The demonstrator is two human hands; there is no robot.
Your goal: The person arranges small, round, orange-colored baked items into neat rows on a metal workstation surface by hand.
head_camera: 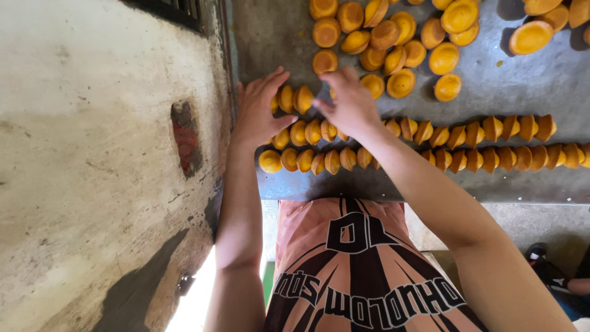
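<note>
Several small orange clay cups lie on a grey metal table (528, 184). Two long rows of cups (491, 158) stand on edge along the table's near side, and a short third row (295, 99) starts at the left. My left hand (258, 110) rests open against the left end of these rows, fingers spread over the short row. My right hand (351, 101) hovers over the short row's right end, fingers curled; whether it grips a cup is hidden. A loose pile of cups (393, 43) lies further back.
A rough plaster wall (92, 172) with a chipped patch showing red brick (186, 138) stands at the left, right beside the table. More loose cups (541, 24) lie at the far right. A shoe (541, 258) shows on the floor at lower right.
</note>
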